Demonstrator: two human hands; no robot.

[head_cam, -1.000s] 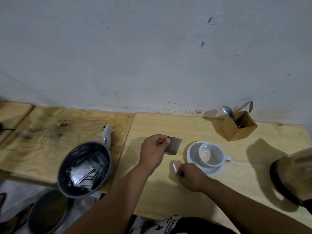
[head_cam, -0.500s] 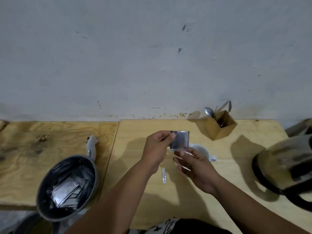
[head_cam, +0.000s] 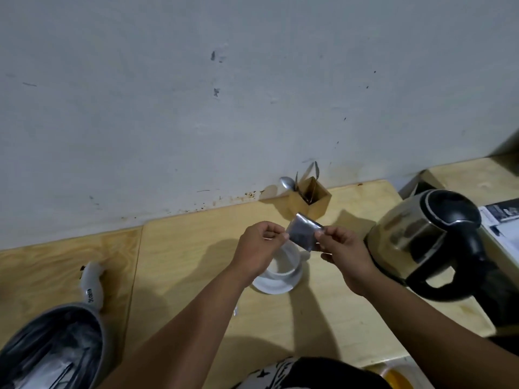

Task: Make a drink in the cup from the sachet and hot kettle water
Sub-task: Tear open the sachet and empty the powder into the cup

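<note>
A small silver-grey sachet [head_cam: 304, 231] hangs in the air above the white cup [head_cam: 286, 262], pinched at both sides. My left hand [head_cam: 259, 245] grips its left edge and my right hand [head_cam: 341, 252] grips its right edge. The cup stands on a white saucer [head_cam: 272, 286] on the wooden table [head_cam: 182, 254], partly hidden by my hands. A steel kettle [head_cam: 421, 237] with a black lid and handle stands just right of my right hand. A torn-off silver strip [head_cam: 235, 311] lies on the table beside my left forearm.
A wooden holder [head_cam: 311, 199] with spoons stands by the wall behind the cup. A grey pot [head_cam: 53, 349] with a white handle, lined in black plastic and holding silver sachets, sits at the front left. Papers [head_cam: 502, 220] lie at the far right.
My right hand has let go of the torn strip, risen and taken the sachet's right edge. Both hands now hold the sachet over the cup. The view has swung right, towards the kettle.
</note>
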